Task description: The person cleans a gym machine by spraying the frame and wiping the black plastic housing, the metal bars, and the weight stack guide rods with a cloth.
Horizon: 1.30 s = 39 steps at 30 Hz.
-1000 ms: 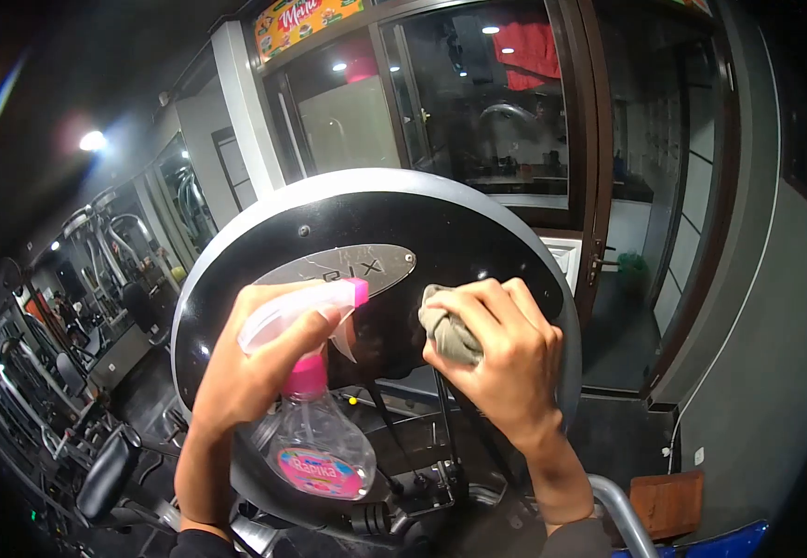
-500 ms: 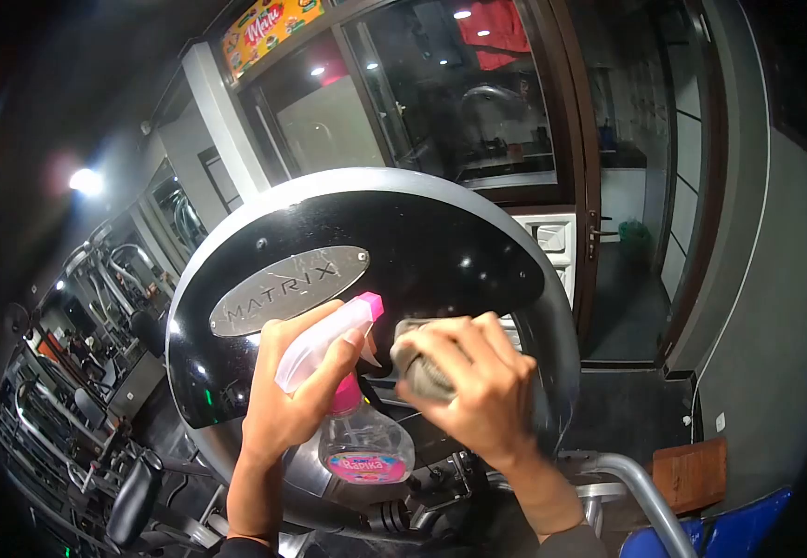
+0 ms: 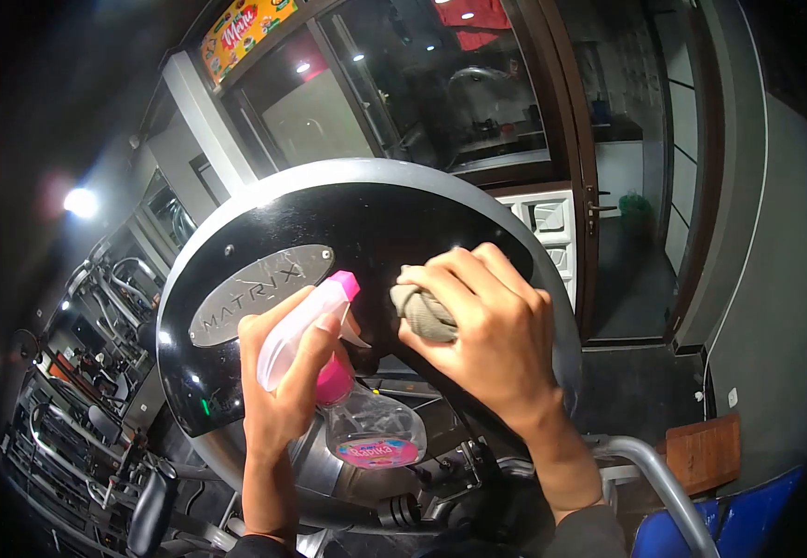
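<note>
My left hand [image 3: 278, 372] is wrapped round the neck and trigger head of a clear spray bottle [image 3: 376, 428] with a pink nozzle and a pink label. In my right hand [image 3: 487, 335] is a bunched grey-green cloth [image 3: 425, 314], part of it hidden by my fingers. Both hands are in front of the rounded black cover [image 3: 376, 219] of a gym machine, which has a silver rim and an oval MATRIX plate [image 3: 259, 296]. The bottle's nozzle points up and to the right, close by the plate.
A silver tube frame [image 3: 650, 465] curves at the lower right, near a wooden board [image 3: 704, 453] and a blue seat [image 3: 729, 521]. More gym machines [image 3: 59, 418] stand at left. Behind the cover are glass windows and a door [image 3: 589, 186].
My right hand and the cloth have moved up over the black cover. My left hand has shifted slightly left and up with the bottle, as the view has moved a little too.
</note>
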Each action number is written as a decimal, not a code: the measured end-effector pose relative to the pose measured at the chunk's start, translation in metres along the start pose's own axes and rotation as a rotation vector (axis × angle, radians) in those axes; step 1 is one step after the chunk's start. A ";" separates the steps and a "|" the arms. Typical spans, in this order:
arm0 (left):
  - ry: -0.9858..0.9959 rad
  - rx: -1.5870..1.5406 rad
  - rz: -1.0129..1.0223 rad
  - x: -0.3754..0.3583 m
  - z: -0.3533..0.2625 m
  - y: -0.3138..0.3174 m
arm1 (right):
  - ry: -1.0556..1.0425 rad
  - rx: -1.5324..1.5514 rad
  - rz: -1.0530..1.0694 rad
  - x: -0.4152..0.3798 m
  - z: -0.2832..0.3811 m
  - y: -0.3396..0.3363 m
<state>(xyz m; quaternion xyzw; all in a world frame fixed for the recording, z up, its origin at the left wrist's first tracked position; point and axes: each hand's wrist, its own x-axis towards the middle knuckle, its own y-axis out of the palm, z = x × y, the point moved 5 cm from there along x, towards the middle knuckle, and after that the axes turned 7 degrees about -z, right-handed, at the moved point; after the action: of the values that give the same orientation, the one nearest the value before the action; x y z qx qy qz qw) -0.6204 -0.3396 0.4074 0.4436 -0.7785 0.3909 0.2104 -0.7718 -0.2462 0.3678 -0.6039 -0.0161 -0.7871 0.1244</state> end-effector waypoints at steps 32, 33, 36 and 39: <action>-0.019 -0.114 -0.026 0.003 -0.001 0.007 | -0.158 0.077 0.029 0.090 -0.010 0.039; -0.052 -0.111 -0.020 0.002 -0.001 0.007 | -0.163 0.068 0.035 0.093 -0.010 0.041; -0.049 -0.108 -0.010 0.005 -0.002 0.006 | -0.022 0.138 0.111 0.084 -0.038 0.028; -0.040 -0.135 -0.028 0.002 -0.004 0.009 | 0.135 0.176 0.143 0.065 -0.066 0.004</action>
<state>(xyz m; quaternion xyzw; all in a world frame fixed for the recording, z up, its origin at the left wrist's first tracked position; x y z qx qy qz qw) -0.6292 -0.3350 0.4079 0.4471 -0.8009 0.3256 0.2296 -0.8488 -0.2727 0.4113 -0.5360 -0.0338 -0.8105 0.2335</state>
